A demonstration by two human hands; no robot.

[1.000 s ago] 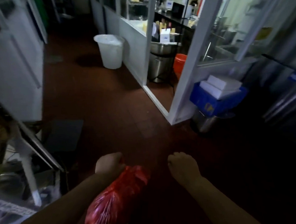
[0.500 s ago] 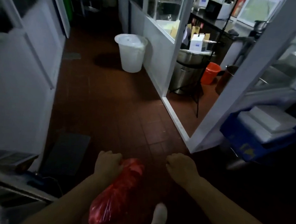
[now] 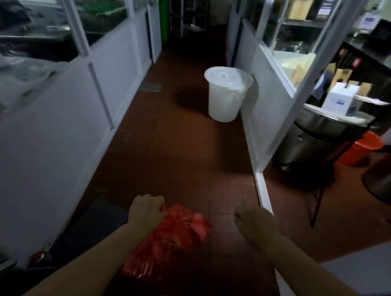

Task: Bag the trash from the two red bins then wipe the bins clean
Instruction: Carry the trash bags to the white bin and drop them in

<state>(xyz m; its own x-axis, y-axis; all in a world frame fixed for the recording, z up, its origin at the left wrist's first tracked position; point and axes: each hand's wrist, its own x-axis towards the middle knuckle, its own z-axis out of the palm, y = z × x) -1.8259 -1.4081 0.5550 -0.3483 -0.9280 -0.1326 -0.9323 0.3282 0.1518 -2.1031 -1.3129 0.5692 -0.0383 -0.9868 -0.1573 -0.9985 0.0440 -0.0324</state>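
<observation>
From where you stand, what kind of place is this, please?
Probably the back corridor of a commercial kitchen: red-brown tiled floor, a large stainless steel pot behind white glazed partitions, and a lidded white plastic tub on the floor.

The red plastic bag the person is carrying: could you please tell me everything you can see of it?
The red plastic bag is thin, glossy, crinkled film, bulging as if filled; its contents cannot be seen. The left hand is closed on its gathered top, and the bag hangs slanting down along the left forearm, above the dark red tiled floor. The right hand is fisted beside it, not touching.
</observation>
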